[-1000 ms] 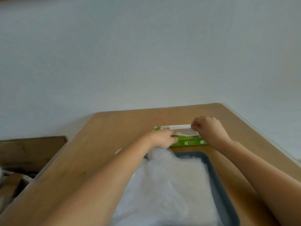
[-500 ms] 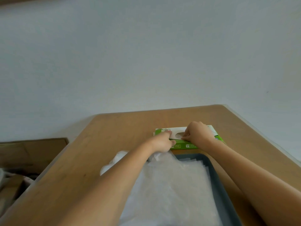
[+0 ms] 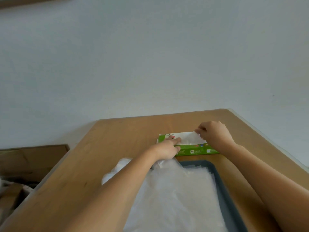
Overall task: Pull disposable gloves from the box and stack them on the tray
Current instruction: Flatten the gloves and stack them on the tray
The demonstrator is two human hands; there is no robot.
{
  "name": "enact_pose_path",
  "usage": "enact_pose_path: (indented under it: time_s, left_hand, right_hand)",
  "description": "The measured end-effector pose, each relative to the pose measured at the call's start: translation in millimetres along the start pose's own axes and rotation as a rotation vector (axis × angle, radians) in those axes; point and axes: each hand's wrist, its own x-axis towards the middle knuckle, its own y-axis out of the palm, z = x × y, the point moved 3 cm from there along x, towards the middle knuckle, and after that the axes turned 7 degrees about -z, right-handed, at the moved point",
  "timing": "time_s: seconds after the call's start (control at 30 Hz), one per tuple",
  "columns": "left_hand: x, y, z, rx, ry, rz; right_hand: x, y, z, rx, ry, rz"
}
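While the flat left grip (image 3: 167,148) pins the box (image 3: 195,151) steady, the right grip (image 3: 214,135) pinches a glove (image 3: 190,139) just beside it.

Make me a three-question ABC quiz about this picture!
1. Where is the box? A: past the tray. B: inside the tray. C: on the floor.
2. What colour is the box's front? A: red. B: green. C: black.
3. What is the right hand doing? A: pinching a glove. B: lying flat on the tray. C: holding a cup.
Answers: 1 A, it sits beyond the tray's far rim. 2 B, its side is green. 3 A, its fingers pinch the glove.
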Motion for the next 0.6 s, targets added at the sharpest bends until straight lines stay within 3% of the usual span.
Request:
enact_pose_path:
  time_s: [0.17, 0.23, 0.3, 0.47, 0.53, 0.6]
  left_hand:
    - [0.7, 2.3, -0.2, -0.005, 0.01, 0.002]
    - [0.3, 3.5, -0.2, -0.007, 0.008, 0.005]
    - [0.6, 4.4, 0.8, -0.032, 0.001, -0.001]
    - [0.5, -0.4, -0.8, -0.091, -0.021, -0.057]
    - [-0.4, -3.9, -2.5, -0.125, -0.037, -0.088]
    - [-2.1, -6.8, -4.3, -0.165, -0.061, -0.111]
  right_hand:
    - [1.3, 6.2, -28.3, 0.708, 0.559, -0.098]
    - [3.0, 4.9, -31.3, 0.812, 0.605, -0.075]
    - [3.0, 2.5, -25.7, 0.64, 0.478, 0.025]
    - [-4.8, 0.4, 2.4, 0.161, -0.175, 0.051]
    - [-6.9, -1.6, 9.2, 0.114, -0.292, -0.053]
    - [-7.7, -3.8, 12.3, 0.166, -0.263, -0.128]
